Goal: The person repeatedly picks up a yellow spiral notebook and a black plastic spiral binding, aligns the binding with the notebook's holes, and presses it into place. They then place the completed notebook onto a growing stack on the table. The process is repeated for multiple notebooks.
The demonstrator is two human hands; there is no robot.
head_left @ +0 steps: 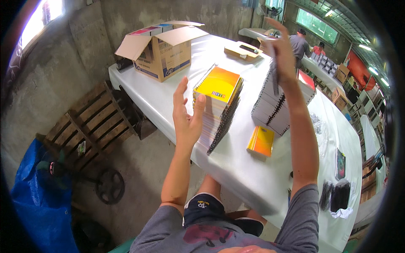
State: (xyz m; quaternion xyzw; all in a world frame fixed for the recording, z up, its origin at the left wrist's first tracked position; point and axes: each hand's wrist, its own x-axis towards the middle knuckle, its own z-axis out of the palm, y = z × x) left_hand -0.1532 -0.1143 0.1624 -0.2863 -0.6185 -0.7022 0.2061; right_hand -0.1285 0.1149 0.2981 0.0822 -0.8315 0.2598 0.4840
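My right hand [282, 50] is raised high, its grip closed on a dark spiral binding coil [275, 76] that hangs down from my fingers. My left hand [187, 116] is lifted, palm open and holding nothing, just beside the leaning stack of spiral-bound notebooks with an orange-yellow cover on top [219, 101]. Behind the coil stands a taller stack of white unbound notebook blocks [274, 107], and a single orange notebook [261, 141] lies flat on the white-covered bench [236, 164]. I judge this the binding step: the coil needs lining up with a block's punched edge next.
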